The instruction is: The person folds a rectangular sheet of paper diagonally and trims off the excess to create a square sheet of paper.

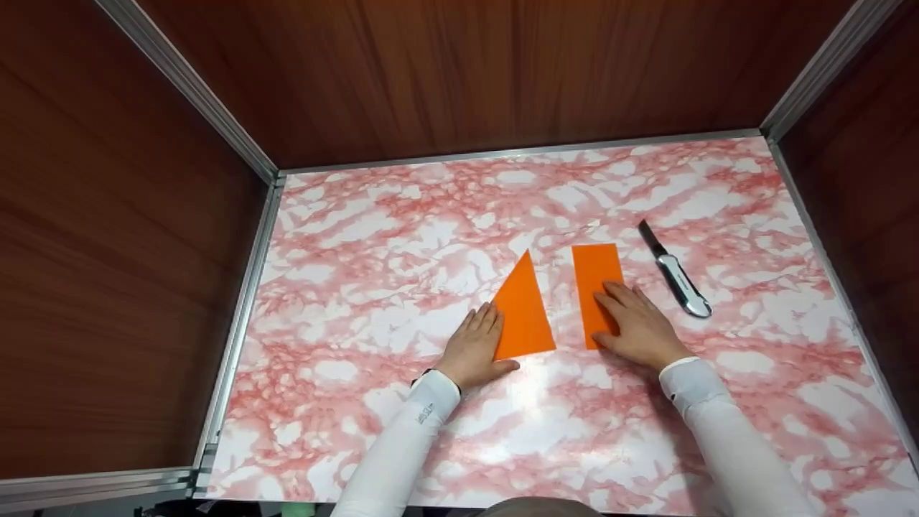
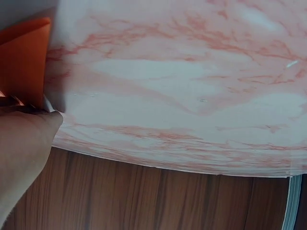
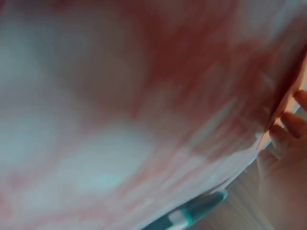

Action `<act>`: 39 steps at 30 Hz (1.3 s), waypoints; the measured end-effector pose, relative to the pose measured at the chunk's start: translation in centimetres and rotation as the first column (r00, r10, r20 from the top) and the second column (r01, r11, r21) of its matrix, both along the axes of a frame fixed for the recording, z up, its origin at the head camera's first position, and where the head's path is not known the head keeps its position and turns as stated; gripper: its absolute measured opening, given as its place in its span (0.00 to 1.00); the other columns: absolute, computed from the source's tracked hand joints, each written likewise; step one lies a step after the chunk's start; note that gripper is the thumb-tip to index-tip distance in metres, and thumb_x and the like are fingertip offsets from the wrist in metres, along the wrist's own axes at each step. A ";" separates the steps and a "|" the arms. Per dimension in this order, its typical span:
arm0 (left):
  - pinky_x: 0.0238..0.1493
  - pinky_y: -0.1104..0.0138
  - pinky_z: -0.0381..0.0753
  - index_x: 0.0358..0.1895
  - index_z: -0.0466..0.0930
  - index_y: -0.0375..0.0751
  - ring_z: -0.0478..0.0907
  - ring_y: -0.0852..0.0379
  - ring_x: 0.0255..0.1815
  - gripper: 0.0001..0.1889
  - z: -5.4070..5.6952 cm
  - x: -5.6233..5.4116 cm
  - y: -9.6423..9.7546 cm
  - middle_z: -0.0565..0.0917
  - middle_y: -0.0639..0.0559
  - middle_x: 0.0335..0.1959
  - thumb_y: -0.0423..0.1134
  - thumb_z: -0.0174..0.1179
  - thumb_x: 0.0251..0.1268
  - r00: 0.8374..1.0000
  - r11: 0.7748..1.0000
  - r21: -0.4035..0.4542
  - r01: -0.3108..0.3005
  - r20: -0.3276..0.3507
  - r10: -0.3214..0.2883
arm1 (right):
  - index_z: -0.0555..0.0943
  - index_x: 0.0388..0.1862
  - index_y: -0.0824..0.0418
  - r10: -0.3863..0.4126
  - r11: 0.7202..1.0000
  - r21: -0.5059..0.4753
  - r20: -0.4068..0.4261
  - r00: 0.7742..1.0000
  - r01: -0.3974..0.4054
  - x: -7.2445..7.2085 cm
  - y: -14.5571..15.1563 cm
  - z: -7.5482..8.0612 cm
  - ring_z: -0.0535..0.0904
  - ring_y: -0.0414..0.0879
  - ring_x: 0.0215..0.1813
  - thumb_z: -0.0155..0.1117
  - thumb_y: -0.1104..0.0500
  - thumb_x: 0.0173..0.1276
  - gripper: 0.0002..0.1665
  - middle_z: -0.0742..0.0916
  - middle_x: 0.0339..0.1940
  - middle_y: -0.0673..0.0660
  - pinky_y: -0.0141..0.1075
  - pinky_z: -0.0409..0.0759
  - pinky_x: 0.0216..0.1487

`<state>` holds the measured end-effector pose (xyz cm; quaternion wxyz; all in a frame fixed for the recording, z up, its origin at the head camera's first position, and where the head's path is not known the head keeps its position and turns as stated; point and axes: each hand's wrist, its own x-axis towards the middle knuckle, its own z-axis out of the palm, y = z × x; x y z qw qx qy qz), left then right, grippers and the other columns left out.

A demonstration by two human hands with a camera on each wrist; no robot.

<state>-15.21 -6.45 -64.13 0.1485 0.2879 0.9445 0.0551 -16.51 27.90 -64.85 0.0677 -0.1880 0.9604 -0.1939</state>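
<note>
Two orange paper pieces lie side by side on the table, with a narrow gap between them. The left piece point(image 1: 528, 316) comes to a point at its far end, and my left hand point(image 1: 472, 350) rests along its slanted left edge, fingers extended and thumb spread below its near edge. On the right is a four-sided strip point(image 1: 594, 283). My right hand point(image 1: 637, 327) lies over its near right part with spread fingers. In the right wrist view the fingertips point(image 3: 280, 132) touch the orange edge. A utility knife point(image 1: 678, 280) with a dark blade lies right of the strip.
The tabletop point(image 1: 359, 287) has a red and white marbled surface. Wood-grain panels point(image 1: 459, 79) with metal edging point(image 1: 502, 154) stand behind it and on both sides. The knife's blade points away from me, toward the back panel.
</note>
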 end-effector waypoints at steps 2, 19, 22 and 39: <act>0.81 0.55 0.39 0.82 0.49 0.34 0.39 0.47 0.84 0.52 0.0 0.0 0.0 0.49 0.40 0.83 0.70 0.52 0.71 1.000 1.000 0.006 -0.002 0.002 0.002 | 0.66 0.79 0.64 -0.017 0.999 -0.036 -0.029 0.999 0.016 0.3 -0.8 0.1 0.54 0.62 0.81 0.67 0.46 0.70 0.45 0.64 0.81 0.65 0.55 0.47 0.79; 0.80 0.53 0.44 0.79 0.59 0.36 0.47 0.40 0.82 0.48 0.1 -0.3 1.2 0.52 0.33 0.81 0.61 0.67 0.65 0.976 0.961 0.173 -0.218 0.053 0.212 | 0.65 0.78 0.67 0.007 0.998 -0.067 0.066 0.998 -0.003 2.0 -9.8 0.7 0.55 0.64 0.81 0.61 0.46 0.77 0.40 0.66 0.80 0.66 0.59 0.54 0.77; 0.80 0.52 0.45 0.80 0.57 0.35 0.49 0.41 0.82 0.49 0.2 -0.4 1.4 0.54 0.34 0.81 0.58 0.69 0.64 0.975 0.957 0.188 -0.223 0.062 0.215 | 0.65 0.78 0.68 -0.009 0.992 -0.126 0.090 0.996 0.020 2.0 -10.5 0.8 0.54 0.64 0.81 0.61 0.48 0.77 0.39 0.65 0.80 0.67 0.61 0.55 0.76; 0.79 0.55 0.49 0.83 0.47 0.36 0.48 0.41 0.82 0.54 0.4 -0.4 1.8 0.50 0.36 0.82 0.53 0.71 0.63 0.972 0.933 0.275 -0.232 0.112 0.209 | 0.66 0.77 0.70 -0.127 0.573 -0.718 0.398 0.908 0.395 0.8 -12.4 0.9 0.79 0.61 0.61 0.65 0.67 0.73 0.36 0.79 0.65 0.70 0.45 0.78 0.61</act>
